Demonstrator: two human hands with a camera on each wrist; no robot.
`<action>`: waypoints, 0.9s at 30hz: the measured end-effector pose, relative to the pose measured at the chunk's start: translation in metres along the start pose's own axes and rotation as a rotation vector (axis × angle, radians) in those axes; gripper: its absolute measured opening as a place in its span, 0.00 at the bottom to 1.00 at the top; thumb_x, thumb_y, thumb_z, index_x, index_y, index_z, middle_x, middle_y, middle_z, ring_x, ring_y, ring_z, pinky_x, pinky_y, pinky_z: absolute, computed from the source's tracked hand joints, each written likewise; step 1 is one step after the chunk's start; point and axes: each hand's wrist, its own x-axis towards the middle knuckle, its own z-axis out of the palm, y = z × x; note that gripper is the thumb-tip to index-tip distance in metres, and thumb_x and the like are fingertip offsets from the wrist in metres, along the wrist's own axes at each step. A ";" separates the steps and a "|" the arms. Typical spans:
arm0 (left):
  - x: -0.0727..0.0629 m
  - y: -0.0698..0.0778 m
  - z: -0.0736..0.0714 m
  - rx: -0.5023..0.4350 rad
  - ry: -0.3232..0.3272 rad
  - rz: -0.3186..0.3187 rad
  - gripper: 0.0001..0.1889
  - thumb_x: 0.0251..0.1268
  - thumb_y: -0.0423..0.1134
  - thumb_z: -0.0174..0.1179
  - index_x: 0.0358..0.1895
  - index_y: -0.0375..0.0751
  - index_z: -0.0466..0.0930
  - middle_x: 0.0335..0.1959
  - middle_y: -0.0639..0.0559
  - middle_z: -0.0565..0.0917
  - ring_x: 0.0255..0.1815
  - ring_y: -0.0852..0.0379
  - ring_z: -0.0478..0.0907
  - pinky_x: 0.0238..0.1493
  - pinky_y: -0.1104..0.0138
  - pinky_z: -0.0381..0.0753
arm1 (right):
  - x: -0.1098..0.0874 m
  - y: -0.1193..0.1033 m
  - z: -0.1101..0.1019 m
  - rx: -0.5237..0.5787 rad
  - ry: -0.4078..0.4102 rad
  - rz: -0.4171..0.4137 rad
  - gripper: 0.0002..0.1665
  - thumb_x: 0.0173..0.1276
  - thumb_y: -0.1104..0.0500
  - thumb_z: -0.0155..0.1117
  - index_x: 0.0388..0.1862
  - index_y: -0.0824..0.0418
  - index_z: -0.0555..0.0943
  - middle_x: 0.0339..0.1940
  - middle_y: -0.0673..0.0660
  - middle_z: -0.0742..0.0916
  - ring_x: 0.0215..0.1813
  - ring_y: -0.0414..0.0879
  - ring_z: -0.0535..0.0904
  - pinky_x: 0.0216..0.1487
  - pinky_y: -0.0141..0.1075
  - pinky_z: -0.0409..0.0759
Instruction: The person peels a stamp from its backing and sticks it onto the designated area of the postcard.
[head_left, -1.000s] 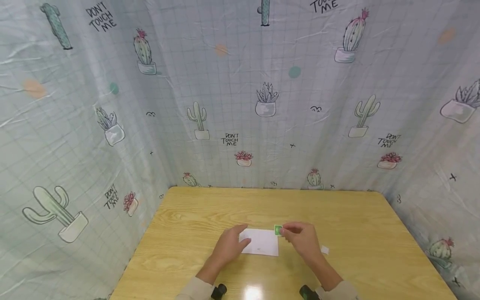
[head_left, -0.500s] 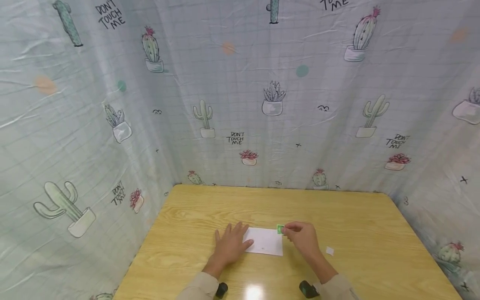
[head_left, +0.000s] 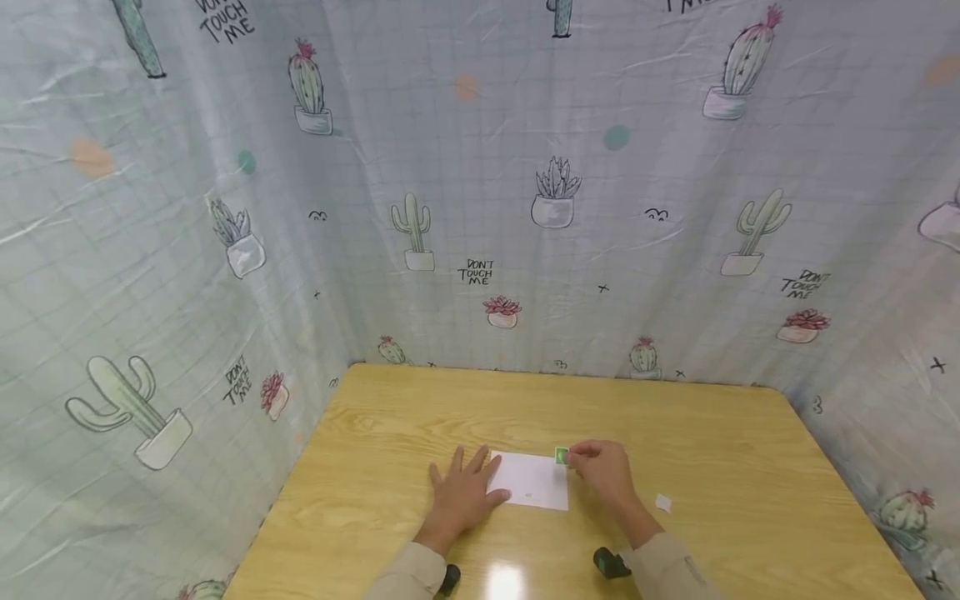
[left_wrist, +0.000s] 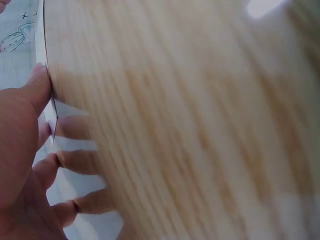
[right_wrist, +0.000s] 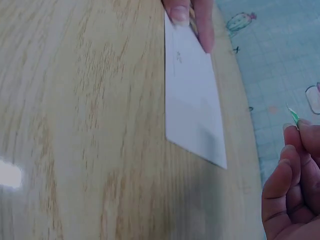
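A white envelope (head_left: 528, 483) with a small mark near its lower edge lies flat on the table. Fingers spread, my left hand (head_left: 461, 500) rests at its left end, thumb and index finger over the paper. My right hand (head_left: 606, 475) pinches a small green stamp (head_left: 561, 455) with a pale border between thumb and fingertips. From the head view the stamp overlaps the envelope's upper right corner. In the right wrist view the stamp (right_wrist: 293, 115) appears nearly edge-on, raised above the table, and the envelope (right_wrist: 192, 100) casts no cover over its bare right end.
A small white paper square (head_left: 663, 502) lies on the wooden table (head_left: 720, 450), right of my right forearm. A cactus-print curtain (head_left: 525, 250) hangs round the table's back and sides.
My left hand has come down onto the envelope's left end and its fingers have spread. The pinched stamp stays by the upper right corner. The head view has shifted slightly.
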 end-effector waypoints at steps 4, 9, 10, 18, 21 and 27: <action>0.001 0.002 -0.002 0.008 -0.001 -0.002 0.37 0.72 0.69 0.54 0.78 0.58 0.69 0.84 0.51 0.64 0.85 0.30 0.54 0.70 0.17 0.48 | 0.005 0.005 0.000 -0.026 -0.004 0.024 0.09 0.68 0.61 0.73 0.39 0.67 0.89 0.38 0.59 0.92 0.38 0.47 0.84 0.37 0.33 0.82; -0.001 0.002 -0.005 0.005 0.001 -0.004 0.36 0.71 0.67 0.56 0.77 0.56 0.70 0.83 0.50 0.65 0.84 0.28 0.55 0.70 0.17 0.49 | 0.011 0.009 0.005 -0.089 -0.004 0.036 0.07 0.67 0.61 0.72 0.36 0.66 0.90 0.34 0.57 0.92 0.37 0.47 0.83 0.36 0.34 0.80; -0.001 0.002 -0.005 0.002 0.001 -0.003 0.36 0.71 0.67 0.56 0.77 0.55 0.70 0.83 0.50 0.65 0.84 0.28 0.54 0.69 0.17 0.49 | 0.012 0.009 0.006 -0.103 -0.005 0.034 0.07 0.67 0.61 0.72 0.35 0.66 0.90 0.34 0.57 0.92 0.38 0.47 0.83 0.36 0.34 0.80; 0.004 0.004 -0.002 0.020 0.002 0.013 0.37 0.71 0.67 0.56 0.78 0.55 0.70 0.83 0.56 0.66 0.83 0.25 0.54 0.67 0.16 0.51 | 0.020 0.012 0.008 -0.156 -0.037 0.052 0.05 0.64 0.64 0.74 0.34 0.66 0.89 0.39 0.60 0.91 0.42 0.50 0.83 0.39 0.35 0.80; 0.005 0.004 -0.002 0.015 -0.004 0.017 0.37 0.72 0.67 0.56 0.78 0.54 0.70 0.83 0.56 0.66 0.83 0.25 0.54 0.67 0.15 0.51 | 0.021 0.013 0.009 -0.183 -0.035 0.060 0.04 0.63 0.64 0.74 0.32 0.65 0.90 0.38 0.59 0.91 0.43 0.50 0.83 0.40 0.36 0.80; 0.003 0.004 -0.005 0.019 -0.010 0.007 0.37 0.72 0.66 0.57 0.78 0.53 0.70 0.82 0.54 0.67 0.83 0.25 0.54 0.67 0.15 0.50 | 0.022 0.012 0.013 -0.218 -0.045 0.046 0.04 0.60 0.64 0.73 0.29 0.65 0.91 0.35 0.58 0.92 0.41 0.51 0.83 0.39 0.37 0.80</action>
